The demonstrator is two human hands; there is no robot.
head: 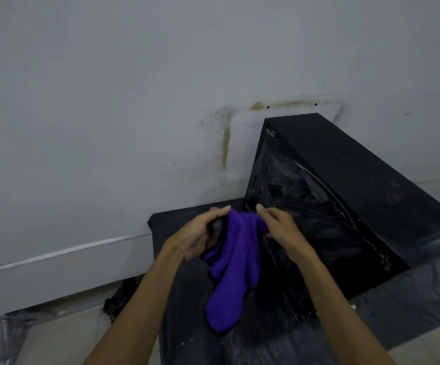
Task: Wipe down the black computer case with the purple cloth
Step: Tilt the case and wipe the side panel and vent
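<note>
The purple cloth (230,270) hangs bunched between both hands, its lower end drooping toward the black sheet. My left hand (198,237) grips the cloth's upper left edge, where a dark grey patch of it shows. My right hand (282,230) pinches the upper right edge. The black computer case (345,175) stands just right of the hands, tilted in view, its glossy side panel facing me. Neither the cloth nor a hand touches the case.
A black plastic sheet (411,306) covers the surface under the case and cloth. A pale stained wall (134,101) rises close behind. A white trim strip (55,259) runs along the wall's base at left, with light floor tiles below.
</note>
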